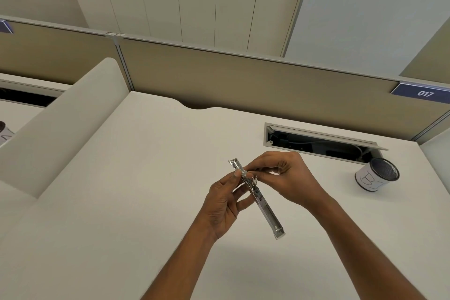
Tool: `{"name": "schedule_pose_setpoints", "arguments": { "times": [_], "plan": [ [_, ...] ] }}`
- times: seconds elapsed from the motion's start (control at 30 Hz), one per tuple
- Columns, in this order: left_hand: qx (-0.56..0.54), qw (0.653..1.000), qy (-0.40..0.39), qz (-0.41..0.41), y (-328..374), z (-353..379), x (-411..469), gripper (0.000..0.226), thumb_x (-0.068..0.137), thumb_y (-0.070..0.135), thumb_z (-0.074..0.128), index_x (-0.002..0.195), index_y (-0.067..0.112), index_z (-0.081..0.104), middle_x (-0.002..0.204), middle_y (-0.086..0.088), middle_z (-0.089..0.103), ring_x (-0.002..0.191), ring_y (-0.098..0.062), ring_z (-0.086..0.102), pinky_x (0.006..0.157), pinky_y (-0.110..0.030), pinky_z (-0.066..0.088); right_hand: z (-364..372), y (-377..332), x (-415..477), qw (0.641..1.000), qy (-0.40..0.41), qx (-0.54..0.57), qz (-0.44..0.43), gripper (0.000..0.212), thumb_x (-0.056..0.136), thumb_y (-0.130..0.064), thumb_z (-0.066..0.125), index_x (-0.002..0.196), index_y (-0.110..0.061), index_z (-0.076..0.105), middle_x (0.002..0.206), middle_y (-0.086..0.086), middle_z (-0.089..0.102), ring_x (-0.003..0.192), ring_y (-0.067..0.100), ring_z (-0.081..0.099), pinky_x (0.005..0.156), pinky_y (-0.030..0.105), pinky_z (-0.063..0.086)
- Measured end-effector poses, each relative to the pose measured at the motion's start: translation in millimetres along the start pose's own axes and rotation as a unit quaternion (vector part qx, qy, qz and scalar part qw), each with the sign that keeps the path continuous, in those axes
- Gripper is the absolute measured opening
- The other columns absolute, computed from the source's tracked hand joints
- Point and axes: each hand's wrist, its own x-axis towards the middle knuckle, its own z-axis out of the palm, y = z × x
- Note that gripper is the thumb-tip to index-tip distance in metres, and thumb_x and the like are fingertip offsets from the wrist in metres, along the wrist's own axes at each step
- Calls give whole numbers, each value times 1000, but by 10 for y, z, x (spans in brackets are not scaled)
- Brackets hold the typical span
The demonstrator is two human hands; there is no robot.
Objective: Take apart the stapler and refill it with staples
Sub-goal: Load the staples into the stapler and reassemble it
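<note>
Forearms rise bare from the bottom edge, cut off there, and meet above the desk [126, 178]. The left hand [225, 202] stands palm inward, thumb up, its fingers pinched on the rail [261, 202], a long thin channel of bright metal held clear of the desk and slanting from near right to far left. The right hand [289, 175] arches over from the right, thumb and forefinger pressed together on something small at the rail's upper part; whether that is staples is too small to tell. Farther right, a mesh cup [376, 175] wrapped in marked white paper lies on its side. Behind it, a slot [316, 141] in the smooth white desk shows cables. A tan partition [243, 80] carries a blue plate [423, 92] reading 017.
</note>
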Motion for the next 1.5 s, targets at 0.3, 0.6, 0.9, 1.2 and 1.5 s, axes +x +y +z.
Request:
{"name": "schedule_pose_setpoints", "arguments": {
  "times": [0.3, 0.6, 0.9, 1.2, 1.5],
  "plan": [
    [-12, 1000, 12, -3, 10, -20, -49, 29, 84, 35, 80, 105, 17, 82, 101, -1, 79, 99, -13, 75, 77, -33, 64, -42, -31, -3, 992, -18, -112, -55, 11, 86, -14, 78, 96, -18, 81, 87, -10, 76, 80, 7, 72, 74, 18, 54],
    [-6, 1000, 11, -1, 0, -12, -68, 30, 79, 38, 83, 99, 16, 82, 100, -1, 78, 100, -14, 75, 76, -34, 63, -48, -149, 16, 976, -34, -188, -103, 10, 88, -15, 77, 97, -16, 81, 88, -7, 76, 77, 6, 70, 69, 30, 57],
    [-21, 1000, 10, 3, 22, -24, -86, 29, 82, 33, 81, 104, 15, 82, 101, -3, 79, 98, -15, 76, 74, -34, 64, -53, -203, -3, 973, -41, -202, -105, 12, 88, -14, 77, 99, -16, 81, 90, -6, 76, 79, 6, 70, 69, 31, 58],
    [-15, 1000, 10, 3, 23, -22, -76, 26, 85, 33, 78, 104, 16, 82, 102, -2, 79, 99, -14, 75, 75, -33, 64, -49, -232, 1, 969, -51, -217, -108, 12, 88, -13, 77, 99, -15, 81, 90, -5, 76, 79, 8, 70, 70, 31, 59],
    [-9, 1000, 1, 4, 43, -5, -53, 34, 78, 38, 83, 106, 17, 82, 102, -2, 79, 98, -13, 75, 75, -32, 63, -67, -249, -3, 966, -52, -228, -107, 14, 88, -10, 77, 100, -16, 80, 90, -5, 76, 79, 8, 70, 70, 30, 58]
  ]
}}
